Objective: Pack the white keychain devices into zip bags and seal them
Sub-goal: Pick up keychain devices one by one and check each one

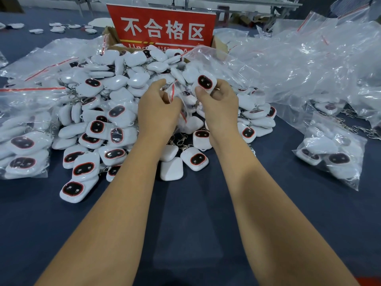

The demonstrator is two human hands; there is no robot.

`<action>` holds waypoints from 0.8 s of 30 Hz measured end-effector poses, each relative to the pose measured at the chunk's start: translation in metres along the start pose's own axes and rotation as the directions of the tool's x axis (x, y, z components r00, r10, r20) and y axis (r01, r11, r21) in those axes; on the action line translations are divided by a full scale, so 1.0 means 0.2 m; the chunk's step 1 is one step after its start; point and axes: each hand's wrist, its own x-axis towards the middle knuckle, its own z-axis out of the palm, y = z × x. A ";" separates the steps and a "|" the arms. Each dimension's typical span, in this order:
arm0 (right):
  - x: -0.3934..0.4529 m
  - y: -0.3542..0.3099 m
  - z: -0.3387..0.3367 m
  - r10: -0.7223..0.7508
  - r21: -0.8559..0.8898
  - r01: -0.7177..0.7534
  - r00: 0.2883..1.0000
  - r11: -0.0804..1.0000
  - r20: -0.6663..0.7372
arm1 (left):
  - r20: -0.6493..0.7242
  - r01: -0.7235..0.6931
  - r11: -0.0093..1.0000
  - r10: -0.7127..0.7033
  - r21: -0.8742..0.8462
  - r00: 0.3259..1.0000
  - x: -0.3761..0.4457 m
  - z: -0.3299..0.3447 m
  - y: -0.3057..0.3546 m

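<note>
Over a dark blue cloth-covered table [185, 203], the right hand [218, 108] pinches a white rounded-square keychain device with a dark oval face ringed in red [205, 83] between thumb and curled fingers, the device standing at the fingertips with its face turned toward the camera. Just left of it, the left hand [158, 110] is closed on the red-striped mouth of a small clear plastic zip bag [177, 96], which hangs crumpled between the two hands; the device sits beside the bag's opening, at its right edge, and whether any part has entered the bag cannot be told. Beneath and beyond the hands lies a large heap of loose white keychain devices with metal clasps [107, 112]. Filled clear bags of devices [24, 149] lie at the near left, another filled bag [329, 155] at the right. A mound of empty clear zip bags [309, 65] spreads across the far right. A red sign with white Chinese characters [162, 27] stands behind the heap.
</note>
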 end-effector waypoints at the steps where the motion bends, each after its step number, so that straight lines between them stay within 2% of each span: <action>1: 0.00 -0.01 0.00 -0.026 0.011 0.026 1.000 1.000 -0.007 | 0.001 -0.009 1.000 0.009 0.006 1.000 0.00 0.00 0.00; 4: 0.00 -0.02 0.01 -0.057 0.070 0.057 0.998 0.996 -0.007 | 0.014 -0.015 1.000 0.016 -0.020 1.000 -0.01 -0.01 0.02; 8: 0.00 -0.03 0.03 -0.006 0.195 -0.010 0.996 0.981 0.084 | 0.014 -0.014 0.998 0.015 -0.065 1.000 -0.02 -0.01 0.04; 10: -0.02 -0.02 0.04 -0.010 0.093 -0.001 0.994 0.996 0.109 | -0.011 -0.012 0.996 0.011 -0.092 1.000 -0.02 -0.02 0.04; 14: -0.03 0.00 0.04 -0.093 -0.179 0.114 0.988 0.977 0.121 | -0.066 -0.024 0.983 0.013 -0.180 0.998 -0.03 -0.02 0.05; 18: -0.04 0.01 0.05 -0.093 -0.259 0.143 0.976 0.955 0.196 | -0.119 -0.075 0.965 0.047 -0.252 0.992 -0.04 -0.02 0.07; 22: -0.08 0.03 0.06 -0.095 -0.341 0.239 0.916 0.909 0.389 | -0.162 -0.206 0.952 0.172 -0.226 0.972 -0.07 -0.02 0.08; 24: -0.09 0.03 0.07 -0.054 -0.361 0.224 0.903 0.905 0.426 | -0.214 -0.246 0.943 0.198 -0.225 0.957 -0.07 -0.03 0.09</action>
